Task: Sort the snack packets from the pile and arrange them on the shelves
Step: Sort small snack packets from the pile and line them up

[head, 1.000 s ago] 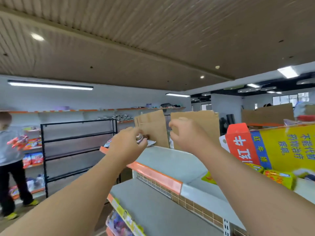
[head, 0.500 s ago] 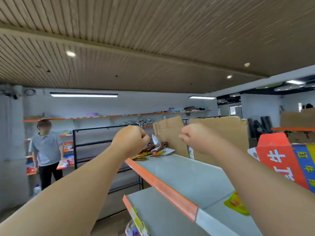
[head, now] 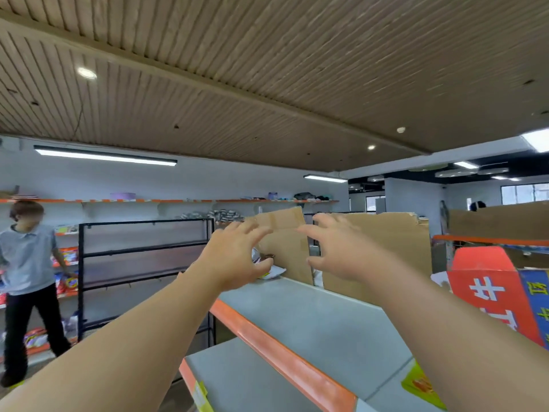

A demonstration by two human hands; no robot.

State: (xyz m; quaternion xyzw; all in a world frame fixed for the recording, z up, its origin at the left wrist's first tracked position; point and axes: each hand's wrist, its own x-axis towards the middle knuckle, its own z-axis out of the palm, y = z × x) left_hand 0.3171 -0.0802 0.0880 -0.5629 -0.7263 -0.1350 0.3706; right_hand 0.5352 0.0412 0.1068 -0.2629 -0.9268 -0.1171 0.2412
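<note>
1. We view the scene from head height: both bare arms reach forward over the grey top shelf (head: 312, 316) of a store gondola with an orange front edge (head: 267, 346).
2. Our left hand (head: 234, 260) has its fingers spread and curled; it holds nothing. Its thumb lies just beside, perhaps touching, the small heap of snack packets (head: 269, 270) at the far end of the shelf.
3. Our right hand (head: 338, 251) is likewise spread and empty, raised in front of the large cardboard sheet (head: 386, 248), clear of the shelf surface.
4. The packets lie just beyond and to the right of the left hand, low against the foot of the narrower cardboard panel (head: 285, 239). Most of the heap is hidden by the hand, so we cannot tell the long axis of any single packet.
5. We judge the left hand to be the nearer; the right hand stands apart from the heap, above and to its right.
6. We judge that the coming move is a short forward and downward closing of the left hand on the heap, the right hand coming in from the other side.
7. A further packet (head: 421, 385) lies at the near right. A second person (head: 26, 263) stands at the wall shelves on the left.
</note>
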